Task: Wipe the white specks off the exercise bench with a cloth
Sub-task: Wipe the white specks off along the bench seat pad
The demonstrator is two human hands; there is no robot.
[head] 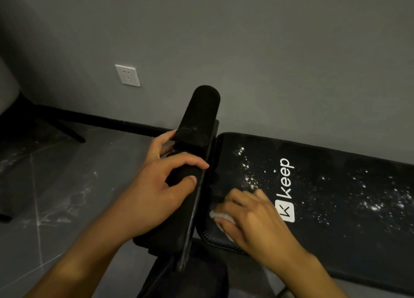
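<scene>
Your left hand [152, 192] is closest to you. Its grip is wrapped round the black foam roller [164, 237], thumb on top, just left of the metal upright [195, 212]. Your right hand [253, 217] lies just left of the "keep" logo [285, 190] with bent fingers bunched over the white cloth [220, 215], holding it down on the padded surface [324, 230].

The cloth looks thin, limp and light, so it will probably ball up if you only pinch it. Spread your fingers over it and press down. The padding looks firm with a fine ribbed skin. Loose specks could settle into those grooves, so wiping along the ribs should lift more. With your left hand steadying it, the bench seems heavy and stiff enough to stay put.

One band of white specks [246, 170] runs from your right fingertips towards the wall, left of the logo. A wider scatter [380, 201] lies well to the right of the logo.

Most of the cloth is hidden under your hand and only one edge shows. You cannot tell whether there are specks beneath your palm. The picture cuts off the surface far to the right of the logo, and the frame below it is lost in the dark.
</scene>
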